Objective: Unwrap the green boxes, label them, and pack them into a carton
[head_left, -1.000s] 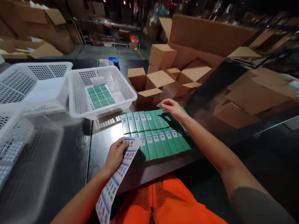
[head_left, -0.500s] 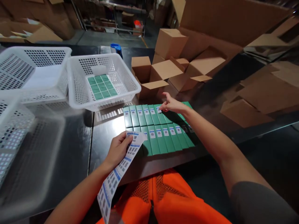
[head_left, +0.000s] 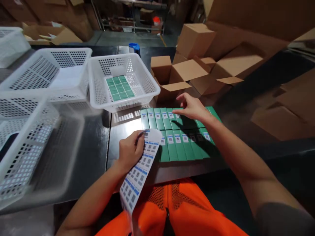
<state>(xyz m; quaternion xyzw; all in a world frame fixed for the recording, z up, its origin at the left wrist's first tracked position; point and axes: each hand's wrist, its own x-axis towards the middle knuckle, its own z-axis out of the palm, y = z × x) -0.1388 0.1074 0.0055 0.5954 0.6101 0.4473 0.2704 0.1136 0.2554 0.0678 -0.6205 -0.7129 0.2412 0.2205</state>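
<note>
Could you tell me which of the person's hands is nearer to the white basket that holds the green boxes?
The right hand, over the far row of green boxes just right of the white basket. The left hand holds the label sheet nearer the person.

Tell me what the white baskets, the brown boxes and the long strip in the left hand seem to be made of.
The white baskets look like moulded plastic: slightly glossy walls pierced with regular holes. The brown boxes look like matt cardboard, with folded flaps. The strip in the left hand bends limply and carries printed labels, so probably paper sticker backing.
</note>
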